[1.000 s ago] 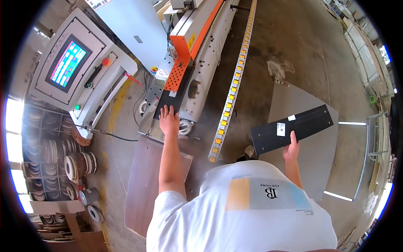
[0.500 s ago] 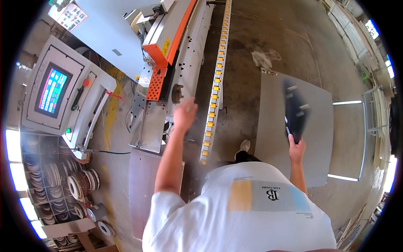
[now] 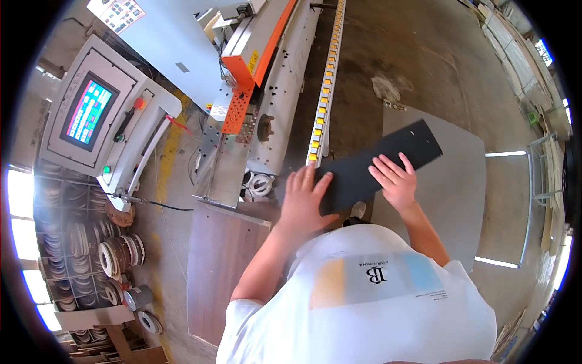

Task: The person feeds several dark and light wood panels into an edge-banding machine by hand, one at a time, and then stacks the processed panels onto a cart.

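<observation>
A long black panel [image 3: 357, 176] lies slantwise in front of me, its right end farther away. Its left end is by the near end of the rail with yellow rollers [image 3: 320, 121]; whether it rests on the rail I cannot tell. My left hand [image 3: 305, 197], slightly blurred, is spread open at the panel's left end. Toward the other end, my right hand [image 3: 397, 184] lies on the panel's upper face with its fingers stretched out. Small pale marks show at the panel's far right end.
Left of the rail stands a machine with an orange guard [image 3: 241, 100]. Its control console [image 3: 91, 112] has a lit screen. A brown board [image 3: 227, 267] is at my left, a large grey sheet [image 3: 436, 212] at my right. Rolls of edging [image 3: 121, 255] fill racks at lower left.
The black panel has swung from a steep position at my right to across my front. My left hand has come from the machine's edge to the panel; my right hand's grip has opened out flat.
</observation>
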